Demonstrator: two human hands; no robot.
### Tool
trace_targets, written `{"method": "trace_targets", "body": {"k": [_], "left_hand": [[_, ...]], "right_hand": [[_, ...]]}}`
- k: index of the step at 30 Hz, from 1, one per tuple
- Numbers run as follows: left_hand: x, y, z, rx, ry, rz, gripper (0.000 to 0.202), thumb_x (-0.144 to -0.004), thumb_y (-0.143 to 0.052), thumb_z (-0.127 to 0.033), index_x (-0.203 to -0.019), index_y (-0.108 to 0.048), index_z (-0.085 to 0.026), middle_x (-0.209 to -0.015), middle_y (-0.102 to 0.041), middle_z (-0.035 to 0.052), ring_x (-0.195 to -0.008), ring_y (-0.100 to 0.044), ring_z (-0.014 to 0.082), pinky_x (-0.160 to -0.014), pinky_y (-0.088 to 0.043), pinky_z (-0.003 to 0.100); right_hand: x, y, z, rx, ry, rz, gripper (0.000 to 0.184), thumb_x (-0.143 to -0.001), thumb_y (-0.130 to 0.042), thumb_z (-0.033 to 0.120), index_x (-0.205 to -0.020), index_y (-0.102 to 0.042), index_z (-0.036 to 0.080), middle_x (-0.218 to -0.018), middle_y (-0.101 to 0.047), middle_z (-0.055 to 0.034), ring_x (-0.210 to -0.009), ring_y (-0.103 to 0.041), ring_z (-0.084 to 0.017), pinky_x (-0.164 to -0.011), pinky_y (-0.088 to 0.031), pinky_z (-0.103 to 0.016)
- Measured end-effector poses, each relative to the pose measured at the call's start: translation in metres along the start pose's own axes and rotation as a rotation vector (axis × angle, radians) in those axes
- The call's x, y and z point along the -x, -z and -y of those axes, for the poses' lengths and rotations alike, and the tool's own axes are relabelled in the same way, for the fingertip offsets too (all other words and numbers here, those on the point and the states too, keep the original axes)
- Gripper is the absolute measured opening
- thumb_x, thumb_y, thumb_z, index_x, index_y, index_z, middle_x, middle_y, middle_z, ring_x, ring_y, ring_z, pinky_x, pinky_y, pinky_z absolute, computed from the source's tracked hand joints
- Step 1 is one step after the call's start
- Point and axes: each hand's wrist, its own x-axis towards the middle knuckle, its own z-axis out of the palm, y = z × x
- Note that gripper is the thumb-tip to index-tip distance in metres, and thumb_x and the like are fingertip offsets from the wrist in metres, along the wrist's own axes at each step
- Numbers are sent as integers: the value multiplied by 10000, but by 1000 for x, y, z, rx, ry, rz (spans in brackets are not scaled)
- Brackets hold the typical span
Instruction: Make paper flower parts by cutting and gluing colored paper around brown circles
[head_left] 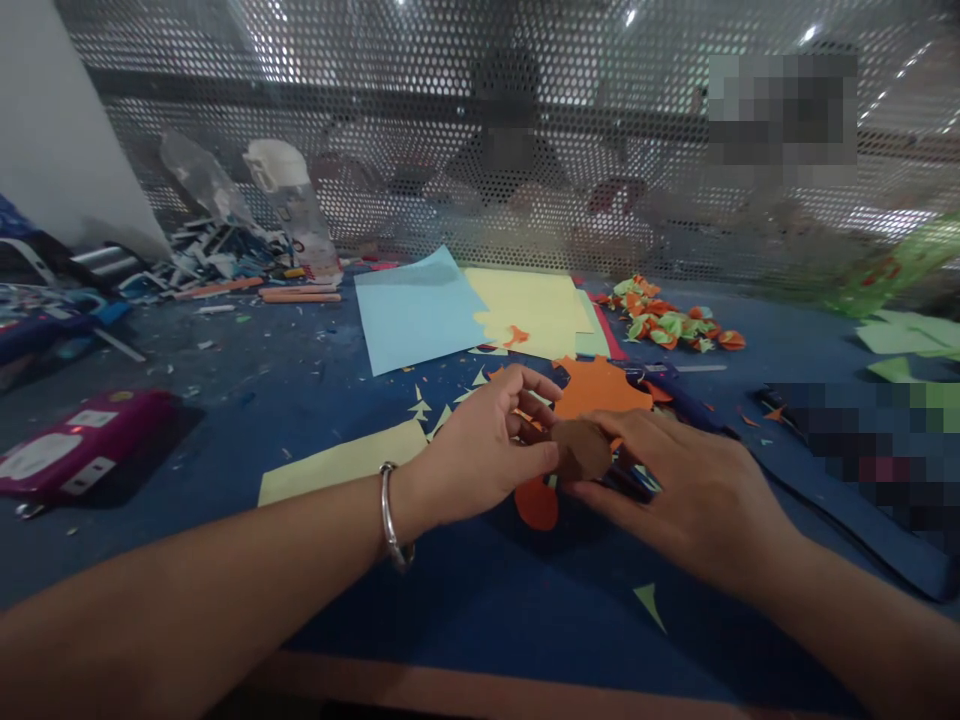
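Observation:
A round brown disc [579, 450], seemingly paper or card, is held between my two hands above the blue table. My left hand [495, 445], with a silver bangle at the wrist, pinches the disc's left edge with thumb and curled fingers. My right hand [682, 480] grips its right side between thumb and fingers. Just beyond the disc lies an orange paper sheet [600, 385] with curved bites cut from its edge. Below the disc an orange rounded paper piece [537, 506] shows in part. Something dark and blue under my right hand is mostly hidden.
Blue paper [420, 315] and yellow paper [536, 290] lie ahead, with folded orange and green pieces [664, 318] at right. A clear bottle [304, 215] stands back left near a perforated metal screen [420, 120]. A magenta case [90, 440] sits left. Green paper scraps are scattered about.

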Motion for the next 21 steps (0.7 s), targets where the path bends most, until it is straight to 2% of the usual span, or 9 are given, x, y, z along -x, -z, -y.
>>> {"method": "trace_targets", "body": {"k": [4, 7, 9, 10, 13, 16, 18, 21], "left_hand": [[1, 0, -3, -86, 29, 42, 384, -801, -707, -195, -1130, -510, -189, -1025, -640, 54, -796, -633, 144, -732, -540, 312], [-3, 18, -11, -345, -52, -39, 238, -882, -629, -248, -1105, -573, -185, -1047, -680, 67, -806, -650, 148, -733, -544, 307], [-10, 42, -17, -599, -168, -189, 154, -893, -610, -249, -1030, -611, -179, -1084, -695, 78, -869, -664, 161, -781, -540, 304], [-16, 58, -20, -730, -180, -279, 169, -887, -615, -254, -1039, -618, -181, -1123, -697, 84, -885, -672, 171, -779, -541, 306], [-36, 109, -26, -1125, -33, -375, 314, -885, -617, -327, -1164, -613, -181, -1227, -682, 113, -889, -696, 202, -787, -551, 335], [-54, 142, -26, -1255, 15, -439, 353, -864, -625, -342, -1148, -637, -134, -1193, -677, 195, -993, -677, 295, -881, -525, 433], [-63, 146, -22, -1321, 12, -401, 434, -842, -650, -428, -1166, -642, -139, -1185, -675, 194, -1070, -651, 325, -921, -508, 444], [-74, 133, -15, -1412, -28, -247, 614, -812, -658, -545, -1263, -620, -130, -1254, -658, 193, -1168, -609, 351, -983, -472, 441]], "right_hand": [[0, 0, 2, -60, 9, -17, 407, -977, -560, 511, -1124, -657, 144, -899, -767, -88, -744, -743, -237, -616, -514, -332], [-2, 0, 1, -77, -16, -15, 412, -969, -575, 522, -1124, -659, 150, -852, -758, -72, -697, -731, -226, -589, -509, -327], [-3, 0, -1, -72, -40, -12, 416, -955, -597, 528, -1129, -660, 156, -862, -760, -66, -699, -733, -229, -594, -518, -338], [-3, 0, -2, -70, -51, -9, 411, -949, -610, 524, -1132, -661, 159, -877, -763, -63, -709, -736, -232, -601, -524, -344], [-3, -2, -4, -77, -71, 6, 403, -935, -634, 511, -1141, -662, 166, -919, -770, -60, -733, -741, -234, -617, -542, -356], [-4, -3, -5, -93, -81, 7, 418, -937, -624, 534, -1129, -664, 164, -891, -766, -58, -721, -736, -228, -615, -549, -354], [-4, -3, -5, -101, -85, 2, 434, -944, -608, 547, -1133, -664, 161, -883, -765, -62, -714, -736, -226, -612, -550, -352], [-4, -3, -6, -107, -90, -6, 446, -947, -602, 551, -1148, -663, 157, -913, -772, -73, -716, -738, -229, -611, -555, -357]]}}
